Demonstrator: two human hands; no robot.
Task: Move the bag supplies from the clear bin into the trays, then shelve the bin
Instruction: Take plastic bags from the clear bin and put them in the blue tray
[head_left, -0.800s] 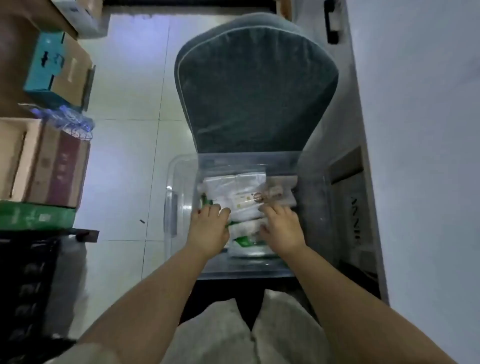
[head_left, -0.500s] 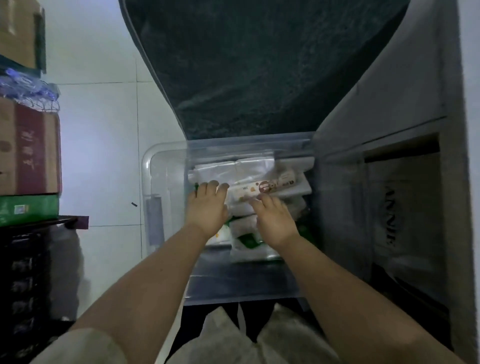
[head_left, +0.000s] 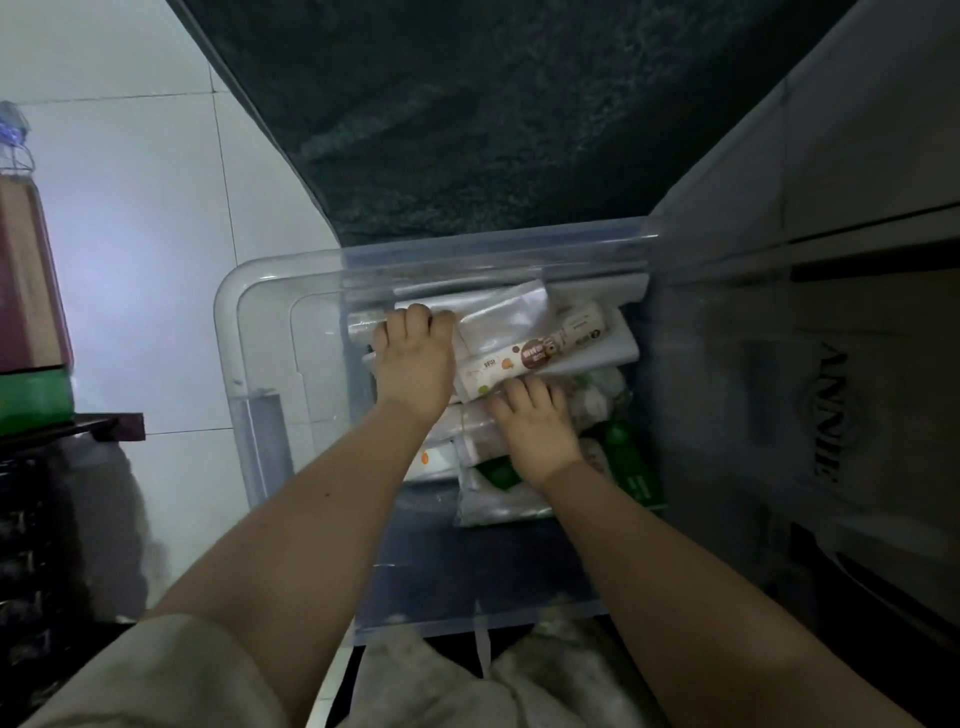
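Bag supplies (head_left: 524, 358), light, soft, slippery film packs heaped in the clear bin (head_left: 270, 374), look best gathered from underneath as a stack; left hand (head_left: 413, 364) curls over a clear roll, right hand (head_left: 535, 431) lies flat, fingers spread.

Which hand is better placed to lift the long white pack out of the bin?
The right hand, probably. Its fingers already touch the near edge of the long pack. The left hand reaches further back, its fingers curled over a clear bag near the far wall of the bin.
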